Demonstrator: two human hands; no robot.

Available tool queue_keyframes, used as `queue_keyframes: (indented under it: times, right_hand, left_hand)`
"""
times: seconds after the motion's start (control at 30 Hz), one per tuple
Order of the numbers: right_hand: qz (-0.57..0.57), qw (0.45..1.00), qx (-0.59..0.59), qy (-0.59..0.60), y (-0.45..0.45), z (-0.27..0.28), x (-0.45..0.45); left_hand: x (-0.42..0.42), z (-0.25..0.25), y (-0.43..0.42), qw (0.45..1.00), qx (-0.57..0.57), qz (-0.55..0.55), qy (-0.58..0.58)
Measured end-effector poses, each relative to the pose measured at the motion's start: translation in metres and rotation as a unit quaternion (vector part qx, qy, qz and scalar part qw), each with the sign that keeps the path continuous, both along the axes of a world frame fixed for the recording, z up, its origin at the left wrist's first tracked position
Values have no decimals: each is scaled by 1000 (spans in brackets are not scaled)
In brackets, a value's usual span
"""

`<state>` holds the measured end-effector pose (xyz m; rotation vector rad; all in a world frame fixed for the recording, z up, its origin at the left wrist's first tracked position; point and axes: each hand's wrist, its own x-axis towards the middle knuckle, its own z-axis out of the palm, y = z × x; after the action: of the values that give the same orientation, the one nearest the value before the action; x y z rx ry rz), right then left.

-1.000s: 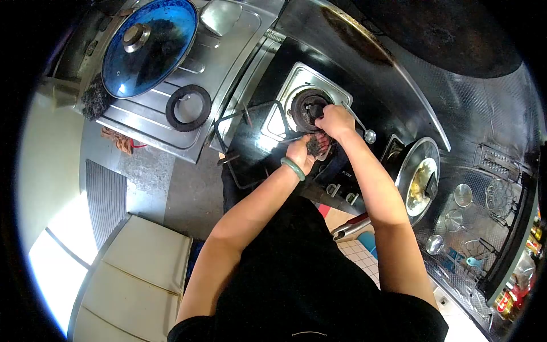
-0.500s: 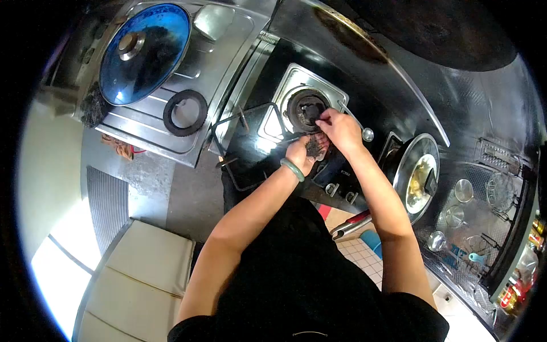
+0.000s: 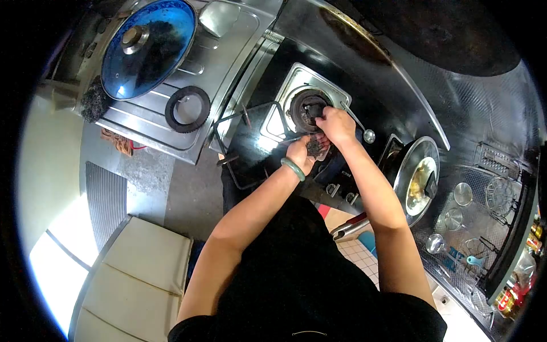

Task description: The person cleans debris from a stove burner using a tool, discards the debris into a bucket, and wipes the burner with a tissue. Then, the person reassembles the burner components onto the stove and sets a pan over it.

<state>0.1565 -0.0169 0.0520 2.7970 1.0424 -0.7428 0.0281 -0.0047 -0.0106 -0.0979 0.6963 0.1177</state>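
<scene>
At the gas burner (image 3: 307, 109), which sits in a square metal drip tray (image 3: 298, 74), my right hand (image 3: 337, 124) reaches in with its fingers pinched at the near edge. What those fingers hold, if anything, is hidden. Just below, my left hand (image 3: 302, 154), a green bangle on its wrist, is cupped palm up. Dark, crumbly debris (image 3: 314, 147) lies in that palm. The black pan support (image 3: 221, 135) is shifted off the burner to the left on the black glass hob (image 3: 250, 165). A small ladle (image 3: 369, 135) lies to the right of the burner.
A dark ring (image 3: 171, 117) and a blue glass lid (image 3: 122, 71) are on the steel drainboard (image 3: 222, 74) at left. A lidded pan (image 3: 419, 185) with food stands on the right. Strainers (image 3: 462, 194) and ladles hang along the right wall.
My right hand has shifted slightly, its fingers now lower and closer in at the burner's edge. My left hand stays cupped with the debris. The view has tilted a little.
</scene>
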Motion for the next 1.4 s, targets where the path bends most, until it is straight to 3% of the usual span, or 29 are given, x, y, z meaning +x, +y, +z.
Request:
queue_keyframes:
  times: [0.07,0.2,0.37,0.57,0.8,1.13,1.23,1.27,1.3,1.37,1.4]
  right_hand:
    - [-44,995,37,77,-8,16,-3]
    - [126,989,-7,83,-36,41,-30]
    - [35,989,140,23,-32,18,-7]
    - [44,993,-89,-60,10,9,-3]
    - [-10,989,-147,26,28,1,3]
    - [7,993,3,114,-9,14,-1]
    - [67,975,-64,203,-16,48,-28]
    - [45,980,-33,191,-18,52,-32]
    - [20,985,3,174,-18,50,-28]
    - [-17,990,68,123,-21,27,-11]
    - [26,997,74,18,-22,11,-5]
  left_hand:
    - [0,5,3,1000,7,-8,27]
    - [0,-10,-3,999,27,-2,46]
    - [0,4,4,999,13,-5,34]
    - [-1,-4,1,1000,23,-17,6]
    - [-2,1,2,999,22,-9,29]
    - [-2,-17,-3,998,41,-16,40]
    - [-3,-34,-7,997,50,-50,25]
    - [-4,-37,-6,996,57,-68,12]
    - [-2,-5,1,995,62,-50,64]
    - [-1,-7,2,999,38,-27,27]
    - [0,-8,1,1000,25,-17,8]
